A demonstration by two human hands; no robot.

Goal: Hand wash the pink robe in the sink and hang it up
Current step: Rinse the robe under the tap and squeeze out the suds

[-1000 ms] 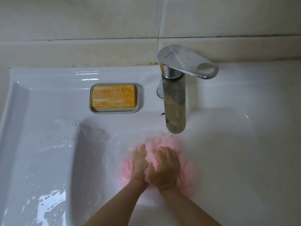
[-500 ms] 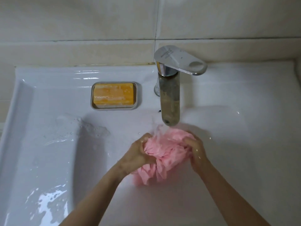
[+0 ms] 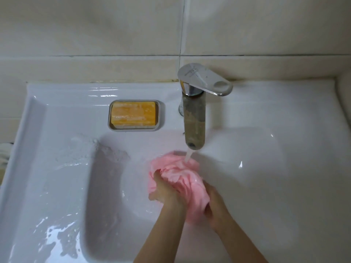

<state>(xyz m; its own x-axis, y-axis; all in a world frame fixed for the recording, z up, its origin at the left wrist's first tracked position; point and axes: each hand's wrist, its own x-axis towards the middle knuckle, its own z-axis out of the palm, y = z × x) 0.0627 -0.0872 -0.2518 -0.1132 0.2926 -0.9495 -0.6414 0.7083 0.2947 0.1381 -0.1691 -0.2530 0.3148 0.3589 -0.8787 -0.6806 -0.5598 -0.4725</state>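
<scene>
Under tap (image 3: 195,128) | pink robe (image 3: 182,168) bunched between both; left grip (image 3: 163,190), right grip (image 3: 215,203) curled tight on it

Glossy sink (image 3: 284,168) (tap (image 3: 195,118) shiny metal)

In sink (image 3: 256,145), robe (image 3: 180,173) under faucet (image 3: 195,126) — soap dish (image 3: 133,129) left of faucet.
</scene>
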